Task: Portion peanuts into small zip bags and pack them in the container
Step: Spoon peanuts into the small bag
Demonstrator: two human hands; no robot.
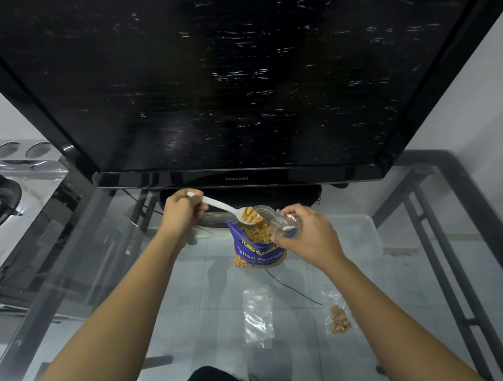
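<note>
A blue bag of salted peanuts (258, 251) stands open on the glass table. My left hand (182, 211) grips a white plastic spoon (216, 205) whose bowl, heaped with peanuts (250, 215), hovers over the bag's mouth. My right hand (309, 234) pinches a small clear zip bag (277, 220) held open right beside the spoon's bowl. An empty zip bag (257, 318) lies flat nearer to me. To its right lies a zip bag holding peanuts (339, 318). A clear plastic container (360, 232) sits to the right of my right hand.
A large black television (241, 82) stands at the back of the glass table (104, 266), its base just behind the peanut bag. A black cable (293, 288) runs under the glass. Metal table frame bars (446, 254) run along the right side.
</note>
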